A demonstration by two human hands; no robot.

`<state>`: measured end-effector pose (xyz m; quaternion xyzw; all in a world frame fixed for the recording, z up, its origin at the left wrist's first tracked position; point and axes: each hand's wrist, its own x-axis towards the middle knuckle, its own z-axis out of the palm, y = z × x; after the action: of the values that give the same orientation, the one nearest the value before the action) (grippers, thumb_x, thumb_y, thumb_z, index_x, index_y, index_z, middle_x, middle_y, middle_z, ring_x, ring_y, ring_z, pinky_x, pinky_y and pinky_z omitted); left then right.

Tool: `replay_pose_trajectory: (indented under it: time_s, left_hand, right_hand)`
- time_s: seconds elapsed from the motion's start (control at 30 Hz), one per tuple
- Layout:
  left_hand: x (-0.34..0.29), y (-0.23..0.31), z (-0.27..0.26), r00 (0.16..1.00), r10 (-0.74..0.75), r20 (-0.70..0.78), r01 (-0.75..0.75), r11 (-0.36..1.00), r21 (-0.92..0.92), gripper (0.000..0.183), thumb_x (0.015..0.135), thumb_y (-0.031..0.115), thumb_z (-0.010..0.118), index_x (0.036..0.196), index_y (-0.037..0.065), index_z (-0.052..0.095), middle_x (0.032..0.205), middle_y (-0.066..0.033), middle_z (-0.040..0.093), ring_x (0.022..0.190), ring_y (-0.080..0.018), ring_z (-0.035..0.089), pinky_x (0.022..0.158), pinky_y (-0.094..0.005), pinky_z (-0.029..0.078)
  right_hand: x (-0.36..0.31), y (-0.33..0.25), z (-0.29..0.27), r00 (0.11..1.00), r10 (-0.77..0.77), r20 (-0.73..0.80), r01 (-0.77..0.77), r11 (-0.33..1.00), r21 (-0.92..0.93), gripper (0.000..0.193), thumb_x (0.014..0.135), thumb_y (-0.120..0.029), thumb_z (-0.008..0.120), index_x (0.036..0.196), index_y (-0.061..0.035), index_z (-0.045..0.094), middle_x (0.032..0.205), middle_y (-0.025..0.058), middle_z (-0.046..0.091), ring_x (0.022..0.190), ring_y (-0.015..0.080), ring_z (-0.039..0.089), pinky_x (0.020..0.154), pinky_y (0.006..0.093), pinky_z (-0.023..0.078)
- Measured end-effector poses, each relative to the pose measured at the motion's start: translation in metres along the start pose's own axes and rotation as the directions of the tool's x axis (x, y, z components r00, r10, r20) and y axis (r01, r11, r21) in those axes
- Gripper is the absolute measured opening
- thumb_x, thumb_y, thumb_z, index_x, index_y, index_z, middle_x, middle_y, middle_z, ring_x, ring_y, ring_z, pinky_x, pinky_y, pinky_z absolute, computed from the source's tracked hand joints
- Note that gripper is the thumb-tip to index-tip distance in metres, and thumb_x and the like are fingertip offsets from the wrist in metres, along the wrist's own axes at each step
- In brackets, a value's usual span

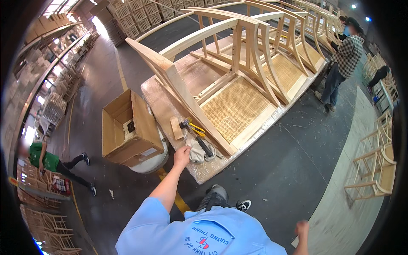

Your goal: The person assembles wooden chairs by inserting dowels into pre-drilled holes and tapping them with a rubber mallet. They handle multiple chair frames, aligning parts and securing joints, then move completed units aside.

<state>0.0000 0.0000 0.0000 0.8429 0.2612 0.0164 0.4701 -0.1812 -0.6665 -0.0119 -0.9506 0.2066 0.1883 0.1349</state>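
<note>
My left hand (182, 156) reaches to the near corner of the plastic-wrapped table (199, 173). Its fingers are closed at the edge of a crumpled greyish-white cloth (196, 153). Across the cloth lies a hammer (205, 145) with a dark handle, and a yellow-handled hand tool (197, 129) sits by its head. Beside these tools is a small flat piece of wood (176, 128). A wooden chair frame with a woven cane panel (238, 108) rests on the table just beyond. Low at my right side, apart from everything, my right hand (302, 228) is blurred, its fingers hard to make out.
An open cardboard box (134, 146) stands left of the table on a round pale support (155, 163). More chair frames (289, 70) line the table toward the far right, where a person in a checked shirt (346, 53) stands. Someone in green (44, 159) is at left. Finished chairs (378, 170) stand right.
</note>
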Motion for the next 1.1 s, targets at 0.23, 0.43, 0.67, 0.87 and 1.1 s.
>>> replay_pose_trajectory:
  time_s: [0.23,0.43,0.67,0.87,1.1]
  left_hand:
    - [-0.017,0.002,0.033,1.0,-0.002,-0.018,0.006,0.979,0.205,0.041,0.072,0.023,0.089,0.104,0.006,0.071,0.085,-0.0099,0.072,0.078,-0.0246,0.07,0.073,-0.0385,0.055]
    - [-0.007,-0.019,0.017,0.993,-0.024,0.115,0.034,0.996,-0.088,0.02,0.086,0.009,0.073,0.106,0.005,0.073,0.088,-0.0074,0.074,0.078,-0.0183,0.069,0.074,-0.0356,0.055]
    - [-0.011,-0.033,-0.005,0.979,-0.198,0.055,0.204,0.969,-0.142,0.028,0.098,-0.002,0.053,0.119,0.001,0.071,0.094,-0.0063,0.074,0.081,-0.0149,0.069,0.072,-0.0307,0.056]
    - [0.009,0.039,0.016,0.985,-0.018,-0.172,0.032,0.996,0.083,0.026,0.094,0.017,0.067,0.117,0.007,0.074,0.1,-0.0151,0.072,0.09,-0.0297,0.072,0.082,-0.0385,0.056]
    - [0.072,0.082,0.065,0.981,0.133,-0.142,-0.048,0.874,0.483,0.026,0.09,0.023,0.072,0.114,0.014,0.075,0.111,-0.0196,0.057,0.105,-0.0392,0.061,0.088,-0.0486,0.053]
  right_hand:
    - [0.056,-0.392,0.002,0.521,-0.846,0.115,0.8,0.531,0.279,0.041,0.086,-0.016,0.076,0.126,-0.0085,0.069,0.119,0.0174,0.069,0.107,0.037,0.068,0.094,0.0435,0.055]
    - [0.018,-0.576,0.059,0.242,-0.91,0.335,0.952,0.289,0.097,0.032,0.092,-0.021,0.068,0.119,-0.0051,0.062,0.117,0.0233,0.064,0.1,0.0399,0.072,0.083,0.0479,0.059]
    - [0.04,-0.602,0.083,0.118,-0.914,0.389,0.985,0.158,0.072,0.021,0.094,-0.015,0.057,0.112,-0.0071,0.065,0.098,0.0194,0.074,0.094,0.0377,0.074,0.079,0.0501,0.059]
    - [0.073,-0.54,0.037,-0.015,-0.97,0.244,0.907,0.089,0.411,0.029,0.093,-0.015,0.065,0.121,-0.0087,0.067,0.095,0.0182,0.074,0.093,0.037,0.074,0.082,0.0466,0.059]
    - [0.18,-0.442,-0.045,0.428,-0.834,0.349,0.642,0.552,0.532,0.028,0.097,-0.021,0.072,0.119,-0.0034,0.073,0.089,0.0115,0.076,0.076,0.0164,0.071,0.071,0.032,0.057]
